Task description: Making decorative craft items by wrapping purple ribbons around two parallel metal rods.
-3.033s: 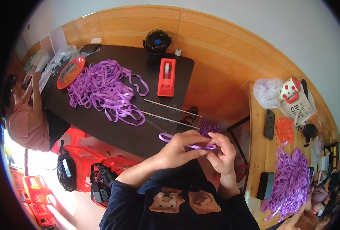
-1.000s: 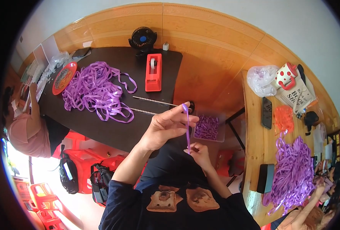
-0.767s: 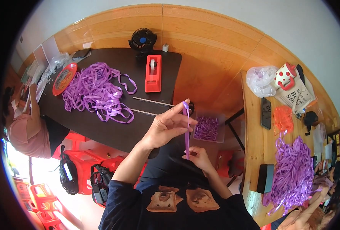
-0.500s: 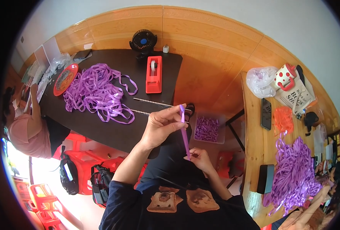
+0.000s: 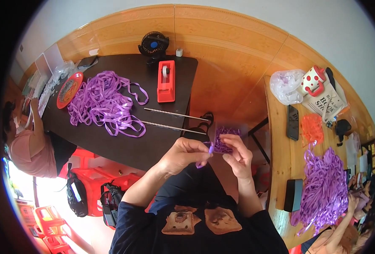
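My left hand (image 5: 182,157) pinches a short piece of purple ribbon (image 5: 211,148) between thumb and fingertips, above my lap. A loose bit of it hangs below the fingers. Just to the right, my right hand (image 5: 239,156) is raised with thumb and fingers apart, and no ribbon shows between them. Partly hidden behind the right fingers, a clear plastic bin (image 5: 240,127) holds many small purple ribbon pieces. Two thin metal rods (image 5: 175,127) lie on the dark table (image 5: 153,146), their ends jutting past its edge. A large heap of purple ribbon (image 5: 103,101) lies farther left.
A red tape dispenser (image 5: 166,82) and a black fan (image 5: 153,44) stand on the dark table, with a red plate (image 5: 70,90) at left. The wooden table (image 5: 280,165) on the right bears another ribbon heap (image 5: 322,186), a phone (image 5: 293,122) and a dotted mug (image 5: 313,80). People sit at both sides.
The ribbon piece, stretched between both hands before, is now only in my left hand, which has lowered. My right hand has let go and risen from below to beside it, fingers spread.
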Demonstrator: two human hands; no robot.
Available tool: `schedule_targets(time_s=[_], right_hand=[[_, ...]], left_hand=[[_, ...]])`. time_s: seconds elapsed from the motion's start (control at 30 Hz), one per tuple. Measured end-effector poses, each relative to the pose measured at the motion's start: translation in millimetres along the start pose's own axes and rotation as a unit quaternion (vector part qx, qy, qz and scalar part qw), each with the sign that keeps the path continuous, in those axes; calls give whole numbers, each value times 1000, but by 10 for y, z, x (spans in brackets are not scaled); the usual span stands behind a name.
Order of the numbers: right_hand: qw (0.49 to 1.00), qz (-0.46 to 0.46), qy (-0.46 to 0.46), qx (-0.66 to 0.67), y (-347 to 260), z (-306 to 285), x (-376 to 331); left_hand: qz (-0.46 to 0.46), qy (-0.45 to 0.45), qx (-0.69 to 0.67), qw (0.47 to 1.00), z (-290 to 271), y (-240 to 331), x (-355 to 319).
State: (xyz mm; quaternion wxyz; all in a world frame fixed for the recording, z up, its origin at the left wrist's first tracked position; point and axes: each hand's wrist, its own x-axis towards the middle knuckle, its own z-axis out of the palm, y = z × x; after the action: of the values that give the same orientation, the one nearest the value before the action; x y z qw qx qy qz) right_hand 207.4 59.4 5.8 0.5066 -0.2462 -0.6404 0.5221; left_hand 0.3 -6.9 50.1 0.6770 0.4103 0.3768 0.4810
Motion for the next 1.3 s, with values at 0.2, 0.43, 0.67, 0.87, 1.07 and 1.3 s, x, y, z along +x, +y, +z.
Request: schedule_targets(time_s=[0.2,0.43,0.67,0.87,1.07,1.3], right_hand=[[961,-23,-268,68,-143,71,305],[972,-50,-224,43,-174,138,238],[932,-192,-260,-168,-448,126,347],[915,-235,-236,-229,-473,188,287],[943,-166,-210,-196,-368,199,226],[967,-84,-165,-172,-288,150,163]], left_hand=[[-30,-37,-65,997,-13,-66,-61],[-60,-58,-109,991,-154,-183,-62],[-72,-73,-74,992,-148,-144,-67],[125,6,245,961,41,30,-179],[422,72,614,663,137,-36,-185],[178,117,307,927,113,-184,-175]])
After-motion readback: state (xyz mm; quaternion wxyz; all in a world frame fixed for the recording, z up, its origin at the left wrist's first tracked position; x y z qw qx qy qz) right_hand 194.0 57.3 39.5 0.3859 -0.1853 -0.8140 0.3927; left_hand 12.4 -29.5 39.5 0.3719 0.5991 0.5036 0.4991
